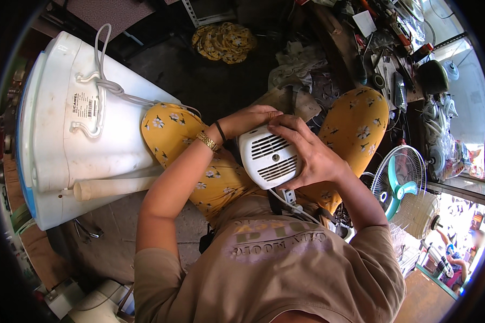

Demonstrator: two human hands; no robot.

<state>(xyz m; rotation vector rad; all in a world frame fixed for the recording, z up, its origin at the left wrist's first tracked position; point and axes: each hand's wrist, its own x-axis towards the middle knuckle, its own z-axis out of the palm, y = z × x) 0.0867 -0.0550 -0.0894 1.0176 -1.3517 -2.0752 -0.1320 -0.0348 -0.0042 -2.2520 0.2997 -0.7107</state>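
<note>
A white slotted fan motor housing (271, 156), rounded and with a small screw or knob in the middle of its vents, is held over my lap between my knees. My right hand (311, 149) grips it from the right, thumb low and fingers over the top edge. My left hand (253, 119) is bent in at the housing's far end, its fingers close together and partly hidden there, so what they pinch cannot be made out. A pale cord and a small metal bracket (289, 196) hang below the housing, near my shirt.
A large white tub (118, 153) with a rope handle stands at my left, a pale pipe (113, 188) beside it. Cluttered tools (396, 81) fill the bench at far right. A fan with teal blades (397, 185) stands right; a yellow floral cloth (224, 42) lies ahead.
</note>
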